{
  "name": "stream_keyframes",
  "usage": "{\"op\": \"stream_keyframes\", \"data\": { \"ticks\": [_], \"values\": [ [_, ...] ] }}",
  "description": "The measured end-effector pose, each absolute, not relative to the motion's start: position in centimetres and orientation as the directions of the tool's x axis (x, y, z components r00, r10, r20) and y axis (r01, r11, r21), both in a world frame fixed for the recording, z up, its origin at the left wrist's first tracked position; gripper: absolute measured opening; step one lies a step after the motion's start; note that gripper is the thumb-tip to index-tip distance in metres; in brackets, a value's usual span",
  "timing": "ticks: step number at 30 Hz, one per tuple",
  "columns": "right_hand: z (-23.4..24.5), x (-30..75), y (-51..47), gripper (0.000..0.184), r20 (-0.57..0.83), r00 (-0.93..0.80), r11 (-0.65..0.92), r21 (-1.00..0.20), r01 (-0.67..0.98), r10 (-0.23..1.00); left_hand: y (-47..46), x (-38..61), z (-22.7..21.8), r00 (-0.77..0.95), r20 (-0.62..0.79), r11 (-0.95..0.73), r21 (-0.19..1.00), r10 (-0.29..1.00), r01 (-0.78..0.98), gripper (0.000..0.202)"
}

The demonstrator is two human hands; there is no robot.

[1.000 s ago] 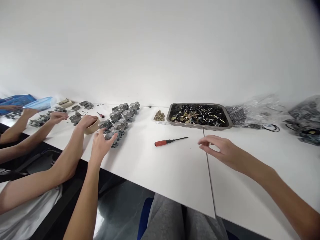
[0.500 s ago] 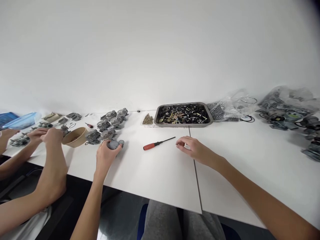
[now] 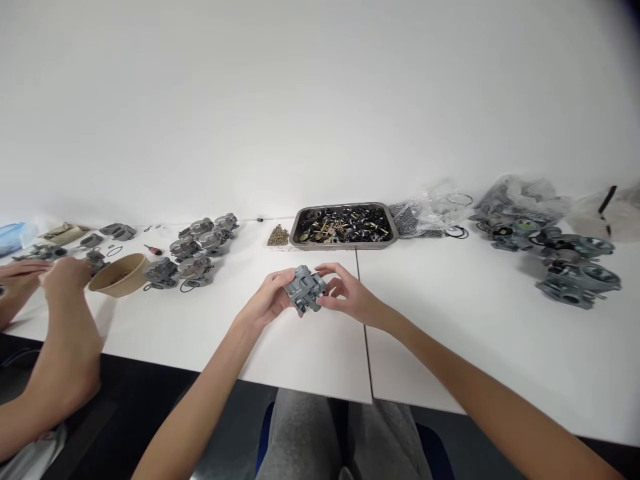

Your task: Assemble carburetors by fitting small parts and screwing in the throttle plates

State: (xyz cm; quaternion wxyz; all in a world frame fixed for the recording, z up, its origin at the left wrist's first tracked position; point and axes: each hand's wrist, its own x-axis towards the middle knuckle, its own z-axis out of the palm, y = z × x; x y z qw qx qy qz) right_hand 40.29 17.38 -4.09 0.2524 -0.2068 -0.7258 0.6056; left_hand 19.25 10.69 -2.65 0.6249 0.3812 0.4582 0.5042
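A small grey metal carburetor body (image 3: 305, 289) is held above the white table (image 3: 320, 347), in front of me. My left hand (image 3: 267, 303) grips its left side with curled fingers. From the right, my right hand (image 3: 350, 297) touches it, thumb and fingers closed on its edge. The red-handled screwdriver is hidden behind my hands or out of sight.
A cluster of grey carburetor bodies (image 3: 197, 250) lies to the left. At the back stand a metal tray of small parts (image 3: 344, 225) and a pile of brass bits (image 3: 278, 235). Bags and more castings (image 3: 550, 247) sit right. A co-worker's hands (image 3: 55, 273) work by a brown paper bowl (image 3: 117, 275).
My left hand lifted one grey body from the cluster and carried it to the middle. My right hand came in to meet it. The view shifted right.
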Motion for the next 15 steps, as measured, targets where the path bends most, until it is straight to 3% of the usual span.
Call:
{"op": "stream_keyframes", "data": {
  "ticks": [4, 9, 15],
  "values": [
    [-4.0, 40.8, 18.3, 0.057, 0.106, -0.828, 0.069, -0.994, -0.082, 0.550, 11.6, 19.7, -4.1, 0.140, -0.238, 0.274, 0.883, 0.961, -0.381, 0.055],
    [-3.9, 41.2, 18.4, 0.048, 0.222, -0.782, 0.226, -0.968, -0.106, 0.583, 12.0, 20.0, -5.1, 0.170, -0.292, 0.337, 0.848, 0.941, -0.410, 0.061],
    [-3.7, 41.6, 18.4, 0.037, 0.199, -0.758, 0.279, -0.960, -0.024, 0.621, 14.0, 18.6, -3.7, 0.202, -0.325, 0.368, 0.902, 0.924, -0.228, 0.049]
  ]
}}
